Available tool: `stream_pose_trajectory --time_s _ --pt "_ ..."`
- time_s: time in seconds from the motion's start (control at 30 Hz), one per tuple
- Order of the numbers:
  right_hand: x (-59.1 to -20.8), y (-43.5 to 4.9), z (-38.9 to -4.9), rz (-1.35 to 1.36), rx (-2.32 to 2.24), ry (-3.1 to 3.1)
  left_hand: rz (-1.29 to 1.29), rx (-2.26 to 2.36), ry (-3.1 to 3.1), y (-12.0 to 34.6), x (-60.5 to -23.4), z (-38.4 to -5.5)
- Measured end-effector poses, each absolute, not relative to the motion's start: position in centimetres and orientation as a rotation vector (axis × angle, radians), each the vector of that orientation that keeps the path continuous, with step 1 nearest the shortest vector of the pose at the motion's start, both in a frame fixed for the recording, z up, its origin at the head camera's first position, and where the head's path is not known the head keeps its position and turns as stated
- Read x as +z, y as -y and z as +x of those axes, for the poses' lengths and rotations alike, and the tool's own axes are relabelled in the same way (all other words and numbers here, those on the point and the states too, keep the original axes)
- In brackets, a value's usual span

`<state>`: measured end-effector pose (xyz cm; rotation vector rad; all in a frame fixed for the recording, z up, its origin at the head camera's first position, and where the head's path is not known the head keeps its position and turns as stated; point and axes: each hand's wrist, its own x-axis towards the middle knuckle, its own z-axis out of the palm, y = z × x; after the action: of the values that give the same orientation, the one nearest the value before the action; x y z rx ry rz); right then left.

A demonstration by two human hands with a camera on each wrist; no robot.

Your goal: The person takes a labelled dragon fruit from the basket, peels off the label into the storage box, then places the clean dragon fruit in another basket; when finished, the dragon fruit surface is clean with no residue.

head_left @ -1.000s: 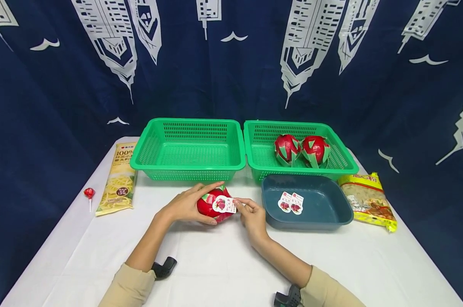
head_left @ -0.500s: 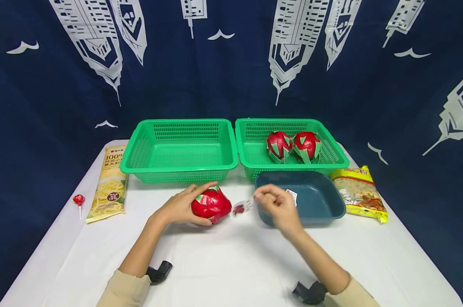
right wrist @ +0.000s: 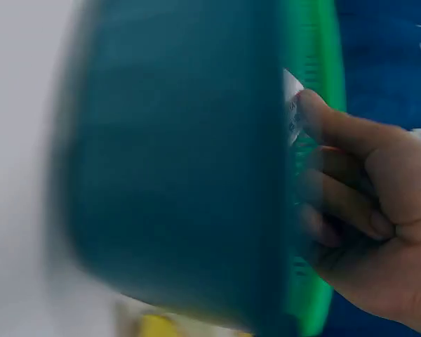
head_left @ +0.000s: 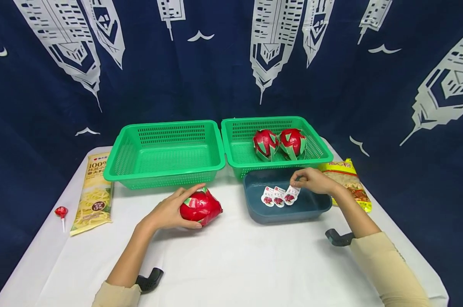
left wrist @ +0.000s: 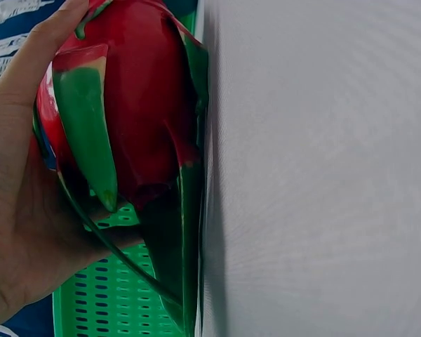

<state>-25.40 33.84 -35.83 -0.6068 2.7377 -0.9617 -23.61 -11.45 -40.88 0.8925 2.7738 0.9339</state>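
Note:
On the white table, my left hand (head_left: 169, 211) grips a red dragon fruit (head_left: 204, 209) with green scales, thumb on the near side and fingers over the far side. The left wrist view shows the same dragon fruit (left wrist: 147, 98) against the palm. My right hand (head_left: 313, 180) pinches a white tag (head_left: 291, 195) with a dragon fruit picture, over the dark blue bin (head_left: 285, 219). Two similar tags, a left tag (head_left: 267, 199) and a middle tag (head_left: 279, 199), lie in that bin. In the right wrist view the bin's wall hides most of the pinched tag (right wrist: 293, 105).
Behind stand two green baskets: a left basket (head_left: 166, 175) and a right basket (head_left: 277, 165) holding two dragon fruits (head_left: 279, 143). A yellow noodle packet (head_left: 93, 192) and a lollipop (head_left: 61, 212) lie at left. Another yellow packet (head_left: 354, 183) lies right of the bin, partly behind my forearm.
My right hand has carried the tag rightward from the front of the dragon fruit to over the blue bin. My left hand keeps its hold on the fruit. The head view has shifted.

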Motion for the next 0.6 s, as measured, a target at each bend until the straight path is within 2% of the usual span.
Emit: stream_pose_trajectory --time_s 0.23,0.6 --pt "-39.6 -33.9 -27.2 -0.568 -0.801 -2.819 0.878 0.947 -2.764 11.5 -41.0 -23.5" --pt "-40.6 -33.4 -26.1 -0.522 -0.572 -2.919 0.858 0.961 -2.758 11.6 -41.1 -23.6"
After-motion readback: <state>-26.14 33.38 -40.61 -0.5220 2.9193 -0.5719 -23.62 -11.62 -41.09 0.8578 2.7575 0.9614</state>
